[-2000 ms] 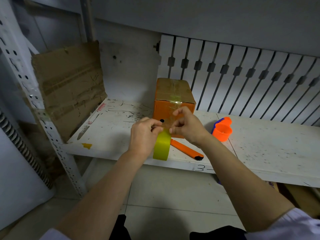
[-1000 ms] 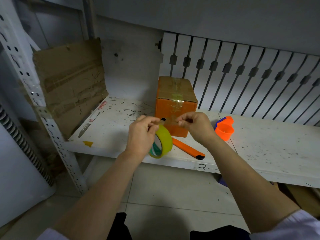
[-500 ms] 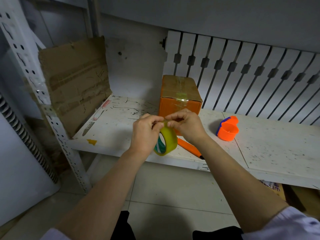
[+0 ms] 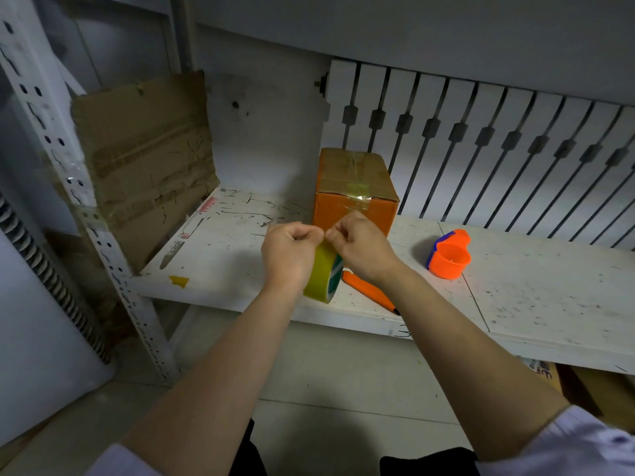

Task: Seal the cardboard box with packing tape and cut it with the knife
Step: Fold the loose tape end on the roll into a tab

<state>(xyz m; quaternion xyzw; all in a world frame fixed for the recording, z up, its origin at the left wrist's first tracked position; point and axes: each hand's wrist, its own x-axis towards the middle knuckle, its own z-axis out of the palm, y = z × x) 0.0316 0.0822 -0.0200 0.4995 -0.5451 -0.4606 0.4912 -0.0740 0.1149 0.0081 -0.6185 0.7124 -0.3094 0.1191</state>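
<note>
Nearest the camera, two bare forearms are stretched forward over the pale tiled floor (image 4: 343, 383), white sleeves just showing at the bottom corners. The left hand (image 4: 290, 257) is curled tight around the top of a yellow roll of packing tape with a green inner core (image 4: 323, 274), which is held upright on edge, hanging just below both hands. The right hand (image 4: 360, 249) is closed too, thumb and forefinger pinched at the roll's upper rim, fingertips of the two hands almost touching; whether a loose tape end is caught between them cannot be told. Just under the right wrist, a long orange utility knife with a black tip (image 4: 371, 293) is seen lying flat on the scuffed white shelf board (image 4: 549, 304). Off to the right of the hands, well apart, an orange plastic tape dispenser with a blue edge (image 4: 448, 255) is set on the same board. Directly beyond the hands, the orange-sided cardboard box with a brown top (image 4: 355, 187) is found standing on the shelf, flaps down, clear tape glinting across its top. Farther left, a worn brown cardboard sheet (image 4: 144, 163) is propped against the perforated white shelf upright (image 4: 51, 139).
</note>
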